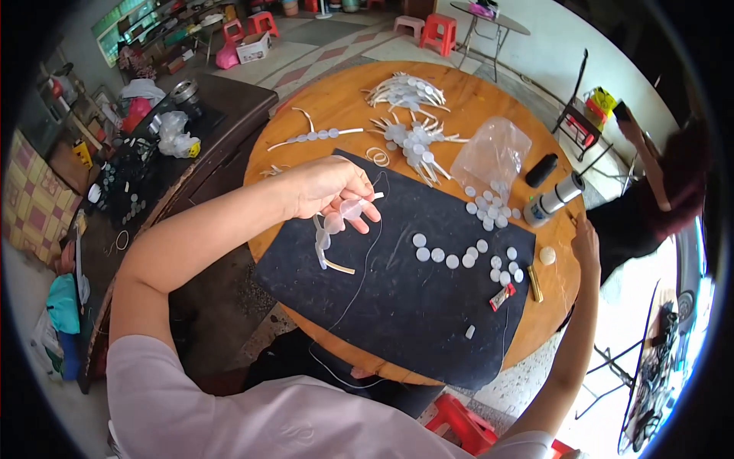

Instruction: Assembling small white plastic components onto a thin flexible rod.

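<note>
My left hand [340,195] is closed, pinching a strip of translucent white discs [334,222] with pale cord ends above the black mat [397,283]. The strip hangs in a curve below my fingers. My right hand [586,243] reaches to the table's right edge, fingers closed; what they hold, if anything, is too small to make out. Near it are a white ball-like roll [547,255] and a silver-and-white tumbler [552,200]. Loose round discs [453,261] lie scattered on the mat. A thin pale thread [365,264] runs across the mat and over its front edge.
Finished-looking strips [417,141] are heaped at the table's far side, beside a clear plastic bag [493,153]. A black cylinder [541,170], a brass-coloured tool [535,283] and a small red packet [502,297] lie rightward. A dark cabinet [237,99] stands left; another person [650,191] is at right.
</note>
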`<state>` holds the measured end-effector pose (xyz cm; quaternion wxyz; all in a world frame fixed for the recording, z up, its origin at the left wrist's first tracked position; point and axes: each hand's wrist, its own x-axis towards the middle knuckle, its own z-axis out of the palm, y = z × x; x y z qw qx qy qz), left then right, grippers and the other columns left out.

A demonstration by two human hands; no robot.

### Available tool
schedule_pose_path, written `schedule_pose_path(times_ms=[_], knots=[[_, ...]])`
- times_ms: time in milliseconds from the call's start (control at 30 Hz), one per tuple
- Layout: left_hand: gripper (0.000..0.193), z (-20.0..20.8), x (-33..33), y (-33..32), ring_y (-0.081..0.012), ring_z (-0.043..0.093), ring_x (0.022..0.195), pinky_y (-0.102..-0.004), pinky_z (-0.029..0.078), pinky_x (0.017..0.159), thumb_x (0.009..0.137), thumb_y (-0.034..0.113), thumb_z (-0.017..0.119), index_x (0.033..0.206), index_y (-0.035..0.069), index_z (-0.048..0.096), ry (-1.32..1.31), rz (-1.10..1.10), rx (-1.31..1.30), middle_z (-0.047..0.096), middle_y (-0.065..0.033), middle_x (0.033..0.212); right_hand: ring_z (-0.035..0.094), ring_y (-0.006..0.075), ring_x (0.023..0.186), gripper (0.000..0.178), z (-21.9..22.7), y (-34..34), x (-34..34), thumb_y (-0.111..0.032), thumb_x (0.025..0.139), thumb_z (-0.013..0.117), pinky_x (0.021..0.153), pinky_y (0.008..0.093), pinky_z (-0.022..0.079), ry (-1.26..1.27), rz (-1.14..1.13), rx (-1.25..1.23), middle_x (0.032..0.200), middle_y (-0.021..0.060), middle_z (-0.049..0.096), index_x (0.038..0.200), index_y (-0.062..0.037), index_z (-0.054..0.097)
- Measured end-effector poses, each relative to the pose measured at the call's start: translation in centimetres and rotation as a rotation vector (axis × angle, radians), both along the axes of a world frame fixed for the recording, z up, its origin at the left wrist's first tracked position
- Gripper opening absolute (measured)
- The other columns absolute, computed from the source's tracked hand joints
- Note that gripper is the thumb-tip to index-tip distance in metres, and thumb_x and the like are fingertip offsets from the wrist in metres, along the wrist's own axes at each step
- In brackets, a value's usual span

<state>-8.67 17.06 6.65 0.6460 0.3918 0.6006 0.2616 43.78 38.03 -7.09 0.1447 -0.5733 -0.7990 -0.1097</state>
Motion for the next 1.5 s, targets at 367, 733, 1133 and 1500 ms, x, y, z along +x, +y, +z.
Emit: schedule_pose_path(times_ms=[367,733,1133,1500], knots=[[0.014,-4.0,4.6,-3.8,-0.0262,0.066,0.079,-0.0327,0.053,0.061,0.08,0.008,0.053,0.089,-0.001,0.059,-0.363,-0.156,-0.037,0.063,-0.0205,0.096,0.052,0.0236,0.057,0.018,9.1,-30.6,-23.5,-0.009,0.079,0.061,0.05,0.0322,0.041,0.773,0.375,-0.151,0.068,0.0098,0.05,0.095,-0.0012,0.06],[0.017,-3.4,5.3,-10.4,-0.0191,0.065,0.072,-0.0295,0.053,0.063,0.078,0.008,0.057,0.087,-0.004,0.063,-0.453,-0.154,0.066,0.065,-0.0154,0.087,0.05,0.0201,0.053,0.02,7.0,-36.8,-28.1,-0.019,0.07,0.071,0.044,0.029,0.037,0.653,0.174,0.115,0.065,0.0052,0.049,0.076,-0.0026,0.06],[0.014,-4.2,7.4,-11.7,-0.012,0.059,0.056,-0.0237,0.049,0.051,0.077,0.008,0.057,0.082,-0.003,0.064,-0.417,-0.221,0.08,0.064,-0.0096,0.072,0.048,0.0204,0.048,0.016,6.5,-38.6,-28.2,-0.018,0.072,0.069,0.042,0.0304,0.035,0.687,0.111,0.069,0.061,0.0046,0.046,0.072,-0.0046,0.061],[0.014,-4.4,8.5,-11.6,-0.0129,0.058,0.053,-0.0233,0.047,0.045,0.075,0.006,0.056,0.08,-0.004,0.063,-0.4,-0.279,0.052,0.063,-0.0105,0.07,0.048,0.0174,0.046,0.015,5.8,-39.0,-27.4,-0.014,0.076,0.066,0.044,0.028,0.035,0.873,0.105,-0.01,0.058,0.0071,0.048,0.073,0.0009,0.063]])
